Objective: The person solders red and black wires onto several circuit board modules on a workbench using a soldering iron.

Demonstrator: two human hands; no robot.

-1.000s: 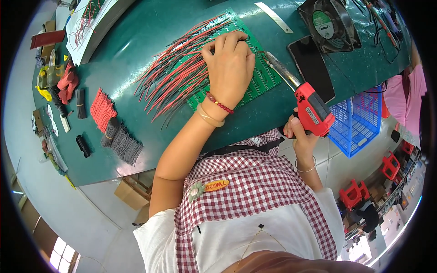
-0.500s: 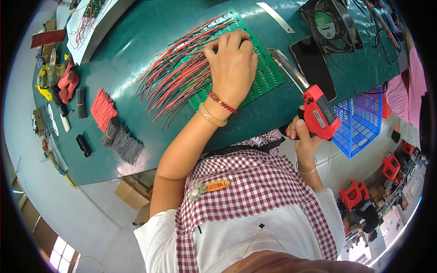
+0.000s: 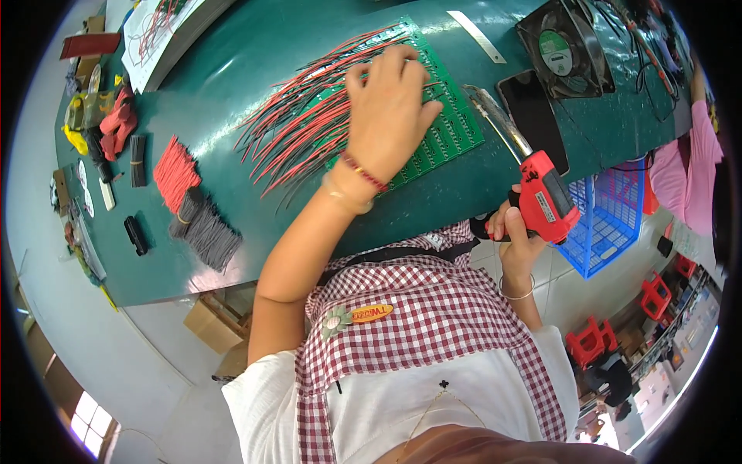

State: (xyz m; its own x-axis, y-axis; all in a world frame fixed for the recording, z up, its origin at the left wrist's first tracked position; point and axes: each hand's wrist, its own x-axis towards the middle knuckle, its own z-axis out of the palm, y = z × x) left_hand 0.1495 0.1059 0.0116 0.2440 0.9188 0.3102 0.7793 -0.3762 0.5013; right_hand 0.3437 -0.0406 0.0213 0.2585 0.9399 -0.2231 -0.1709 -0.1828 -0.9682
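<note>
A green circuit board panel (image 3: 444,139) lies on the table, with many red and black wires (image 3: 313,131) fanning out from it to the left. Over the board and wires is my left hand (image 3: 390,108), its thumb spread away from the bent fingers. No held wire shows there; the fingertips partly hide the board. My right hand (image 3: 516,236) grips a red soldering gun (image 3: 546,197) at the board's right side. The gun's metal tip points up and left toward the board's edge, apart from it.
Left on the green table (image 3: 255,255) lie a bundle of red and black wires (image 3: 205,228), a thin dark bundle (image 3: 137,161) and a black clip-like piece (image 3: 136,235). Right are a phone (image 3: 533,116), fan (image 3: 558,52) and white strip (image 3: 475,36). A blue basket (image 3: 599,224) stands below the edge.
My left thumb has come out from the fingers and spread to the right, and the hand has shifted slightly left. My right hand keeps its hold on the soldering gun.
</note>
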